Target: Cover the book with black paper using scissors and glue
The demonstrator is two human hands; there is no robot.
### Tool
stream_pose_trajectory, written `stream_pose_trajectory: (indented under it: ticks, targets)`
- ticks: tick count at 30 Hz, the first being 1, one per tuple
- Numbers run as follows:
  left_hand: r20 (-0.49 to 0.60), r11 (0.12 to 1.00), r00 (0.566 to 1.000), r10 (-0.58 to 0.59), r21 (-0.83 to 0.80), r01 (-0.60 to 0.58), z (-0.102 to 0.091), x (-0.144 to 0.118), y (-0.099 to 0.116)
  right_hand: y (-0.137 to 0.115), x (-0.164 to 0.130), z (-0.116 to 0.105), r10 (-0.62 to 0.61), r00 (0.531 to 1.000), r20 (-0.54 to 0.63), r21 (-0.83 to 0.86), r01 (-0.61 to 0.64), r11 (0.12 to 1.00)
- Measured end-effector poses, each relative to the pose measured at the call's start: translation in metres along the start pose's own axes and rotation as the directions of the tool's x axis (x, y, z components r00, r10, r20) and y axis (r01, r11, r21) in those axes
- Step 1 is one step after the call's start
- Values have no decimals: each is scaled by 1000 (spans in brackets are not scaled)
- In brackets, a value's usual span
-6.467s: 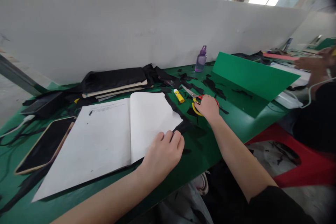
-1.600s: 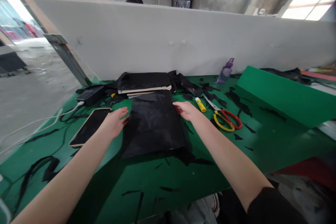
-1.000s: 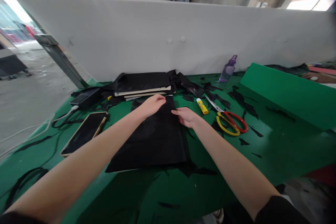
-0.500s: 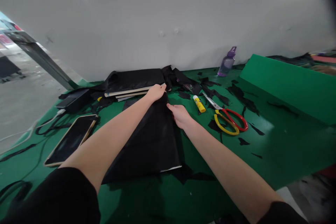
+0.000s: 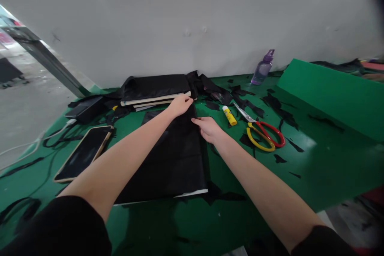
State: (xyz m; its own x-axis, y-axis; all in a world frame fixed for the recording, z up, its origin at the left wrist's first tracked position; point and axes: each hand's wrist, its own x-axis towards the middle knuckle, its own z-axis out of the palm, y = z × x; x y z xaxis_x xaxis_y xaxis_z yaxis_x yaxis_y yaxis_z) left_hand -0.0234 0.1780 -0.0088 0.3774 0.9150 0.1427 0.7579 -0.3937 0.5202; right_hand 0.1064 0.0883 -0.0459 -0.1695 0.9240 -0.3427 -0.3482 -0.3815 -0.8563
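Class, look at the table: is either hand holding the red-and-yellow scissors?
No: the scissors lie on the green table, while the left hand and right hand are both at the black-covered book.

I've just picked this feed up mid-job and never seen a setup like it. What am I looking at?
There is no machine here: you see a person's bare left hand and right hand. Every picture comes from one head-worn camera, looking forward and down.

Both hands are at the far right corner of a flat black-covered item with a white edge showing nearest you. Their fingertips meet its edge; whether they pinch it is hard to tell.

On the green table, a phone lies left; a yellow glue stick, scissors and purple bottle are to the right, among black scraps. Neither hand holds the scissors.
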Motion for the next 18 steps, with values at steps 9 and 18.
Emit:
stream_pose_trajectory:
  ticks: [9, 18]
  targets:
    - [55, 995, 998, -8, 97, 3, -15, -12, -2, 0, -9, 2, 37, 999, 27, -42, -36, 998]
    - [176, 993, 980, -91, 92, 76, 19, 32, 9, -2, -15, 3, -11, 999, 36, -41, 13, 999]
